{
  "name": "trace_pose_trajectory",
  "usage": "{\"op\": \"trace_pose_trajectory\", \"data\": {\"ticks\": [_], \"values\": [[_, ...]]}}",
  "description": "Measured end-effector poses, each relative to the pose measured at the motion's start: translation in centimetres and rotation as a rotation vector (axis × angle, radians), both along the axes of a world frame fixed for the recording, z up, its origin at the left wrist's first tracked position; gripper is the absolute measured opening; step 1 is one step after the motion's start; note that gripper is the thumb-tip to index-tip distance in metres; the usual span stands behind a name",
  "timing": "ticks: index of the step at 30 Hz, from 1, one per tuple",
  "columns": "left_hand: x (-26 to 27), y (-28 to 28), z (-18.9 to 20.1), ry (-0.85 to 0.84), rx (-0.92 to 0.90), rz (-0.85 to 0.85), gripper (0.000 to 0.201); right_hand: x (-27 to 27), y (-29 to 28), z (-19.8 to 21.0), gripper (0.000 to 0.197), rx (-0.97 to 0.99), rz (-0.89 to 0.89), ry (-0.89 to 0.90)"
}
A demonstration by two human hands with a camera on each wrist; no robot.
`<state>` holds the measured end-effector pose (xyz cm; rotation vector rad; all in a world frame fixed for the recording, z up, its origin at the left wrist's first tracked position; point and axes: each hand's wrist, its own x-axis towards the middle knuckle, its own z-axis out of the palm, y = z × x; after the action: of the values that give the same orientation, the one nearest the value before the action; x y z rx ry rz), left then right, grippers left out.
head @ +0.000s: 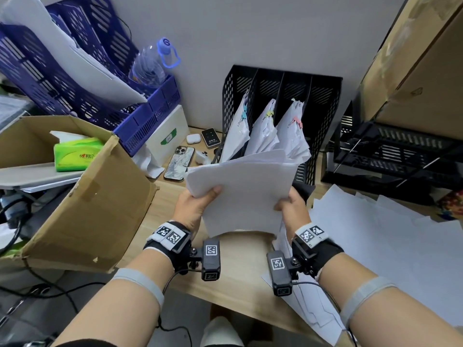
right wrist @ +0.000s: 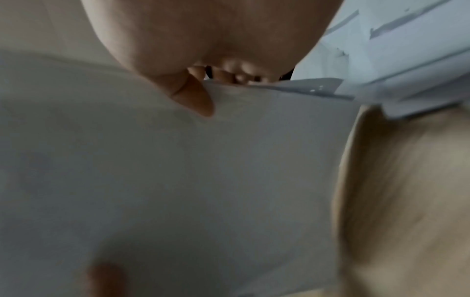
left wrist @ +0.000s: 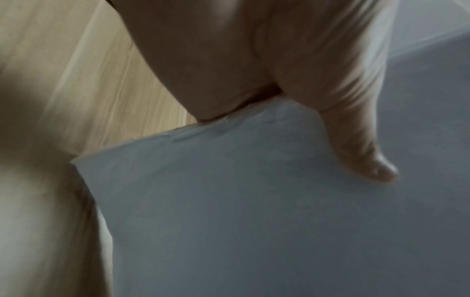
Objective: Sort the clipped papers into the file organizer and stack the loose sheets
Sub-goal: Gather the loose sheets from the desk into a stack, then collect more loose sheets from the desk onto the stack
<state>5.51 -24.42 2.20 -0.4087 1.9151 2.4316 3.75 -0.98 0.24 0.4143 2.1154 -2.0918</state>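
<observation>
Both hands hold a stack of loose white sheets (head: 243,191) above the wooden desk (head: 240,276), tilted up toward me. My left hand (head: 200,204) grips its left edge with the thumb on top (left wrist: 366,158); my right hand (head: 292,204) grips the right edge, thumb on the sheets (right wrist: 195,100). The stack (left wrist: 254,201) fills both wrist views (right wrist: 178,180). Behind it stands a black mesh file organizer (head: 323,101) holding three clipped paper bundles: blue clip (head: 243,116), yellow clip (head: 269,113), pink clip (head: 297,121). More loose sheets (head: 388,241) lie spread on the desk to the right.
An open cardboard box (head: 100,201) with a green tissue pack (head: 75,154) stands at the left. Blue organizers (head: 150,116) and a water bottle (head: 150,63) are behind it. Phones (head: 179,164), an earbud case (head: 193,139) and black mesh trays (head: 400,151) crowd the back.
</observation>
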Motion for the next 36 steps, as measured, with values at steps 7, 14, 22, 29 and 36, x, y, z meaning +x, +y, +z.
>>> {"op": "trace_pose_trajectory", "data": {"ticks": [7, 14, 22, 29, 36], "values": [[0.3, 0.3, -2.3, -0.087, -0.159, -0.057, 0.068, 0.7, -0.7, -1.1, 0.037, 0.156, 0.114, -0.082], [-1.7, 0.1, -2.1, -0.175, -0.068, -0.014, 0.045, 1.6, -0.3, 0.0, 0.023, 0.284, 0.202, -0.096], [-3.3, -2.3, -4.0, -0.278, -0.386, -0.188, 0.024, 3.5, -1.4, -1.3, 0.041, 0.449, 0.385, -0.279], [-1.3, -7.5, -10.3, -0.544, -0.852, -0.357, 0.019, 6.2, -5.9, -8.0, 0.045, 0.613, 0.641, -0.485], [-1.3, -6.1, -9.2, -0.703, -1.121, 0.022, 0.052, 7.4, -7.1, -8.6, 0.010, 0.416, 0.427, -0.626]]}}
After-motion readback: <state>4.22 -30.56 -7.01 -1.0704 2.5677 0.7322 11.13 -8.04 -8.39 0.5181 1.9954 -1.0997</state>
